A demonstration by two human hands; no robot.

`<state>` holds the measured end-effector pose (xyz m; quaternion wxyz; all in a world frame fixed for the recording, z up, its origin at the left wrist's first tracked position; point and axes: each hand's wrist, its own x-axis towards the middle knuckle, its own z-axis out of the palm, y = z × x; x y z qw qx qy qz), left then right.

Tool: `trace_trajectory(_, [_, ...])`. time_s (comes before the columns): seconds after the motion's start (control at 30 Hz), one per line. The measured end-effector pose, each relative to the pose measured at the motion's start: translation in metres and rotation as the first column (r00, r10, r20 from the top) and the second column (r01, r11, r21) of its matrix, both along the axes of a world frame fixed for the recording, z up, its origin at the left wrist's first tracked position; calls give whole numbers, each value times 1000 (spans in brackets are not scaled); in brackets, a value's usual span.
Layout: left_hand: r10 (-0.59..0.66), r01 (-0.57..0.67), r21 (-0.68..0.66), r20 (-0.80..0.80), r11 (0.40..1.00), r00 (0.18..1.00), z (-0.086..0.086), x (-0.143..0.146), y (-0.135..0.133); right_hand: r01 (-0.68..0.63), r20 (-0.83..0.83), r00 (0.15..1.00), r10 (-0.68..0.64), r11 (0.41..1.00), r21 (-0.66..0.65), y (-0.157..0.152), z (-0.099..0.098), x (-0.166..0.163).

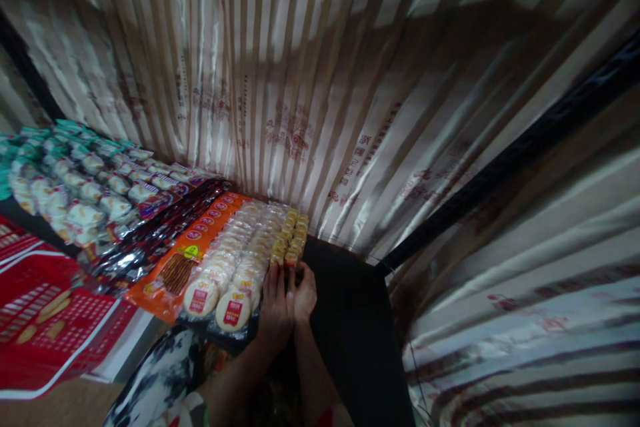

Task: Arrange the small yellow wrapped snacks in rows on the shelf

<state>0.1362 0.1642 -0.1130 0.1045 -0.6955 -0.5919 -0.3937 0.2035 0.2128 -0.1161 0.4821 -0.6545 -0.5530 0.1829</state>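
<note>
My left hand (275, 303) and my right hand (304, 293) are side by side at the near end of a narrow packet of small yellow cakes (290, 235), fingers curled on its edge. The packet lies on a dark shelf (345, 293), rightmost in a row of snack packs. Just left of it lie two clear packs of round pale biscuits (235, 267) with red labels, then an orange pack (195, 253).
Further left are dark foil packs (150, 240) and rows of white-and-teal wrapped cakes (80, 187). Red printed boxes (45, 320) sit at the lower left. Striped glossy packaging (320, 80) rises like a wall behind and to the right.
</note>
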Motion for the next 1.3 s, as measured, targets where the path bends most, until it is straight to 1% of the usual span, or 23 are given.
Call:
trace_trajectory(0.07, [-4, 4, -1, -5, 1000, 1000, 0, 0, 0, -25, -5, 1000, 25, 1000, -17, 0, -1, 1])
trace_trajectory(0.17, [-15, 16, -7, 22, 1000, 1000, -1, 0, 0, -42, -59, 997, 43, 999, 26, 1, -3, 3])
trace_trajectory(0.27, [-6, 6, 3, 17, 1000, 1000, -1, -1, 0, -44, -86, 995, 45, 999, 19, 1, -3, 3])
trace_trajectory(0.33, [12, -11, 22, -21, 1000, 1000, -1, -1, 0, -33, -57, 998, 33, 999, 1, 1, -3, 2])
trace_trajectory(0.43, [37, -35, 39, -57, 999, 998, 1, -1, -1, -40, -4, 999, 40, 999, 30, 1, -2, 2])
trace_trajectory(0.57, [41, -40, 23, -30, 999, 999, 5, -2, -3, -39, 17, 999, 38, 997, 66, 1, -3, 3])
trace_trajectory(0.73, [19, -18, 5, -15, 1000, 1000, 5, -3, -2, -40, 30, 999, 39, 999, 36, 1, -3, 3])
trace_trajectory(0.9, [12, -11, 31, -15, 999, 1000, 6, -3, -1, -60, 26, 998, 60, 998, 19, -1, 0, 2])
trace_trajectory(1.1, [2, -1, -7, 76, 1000, 997, 9, -2, -4, -66, -65, 995, 73, 993, 101, 1, 0, 4])
trace_trajectory(1.2, [-14, 15, -16, 72, 1000, 997, 12, -2, -5, -41, -89, 995, 54, 989, 140, 1, -2, 6])
trace_trajectory(1.3, [-26, 27, -18, 65, 999, 998, 13, -2, -6, -45, -102, 993, 62, 986, 160, 2, -3, 7])
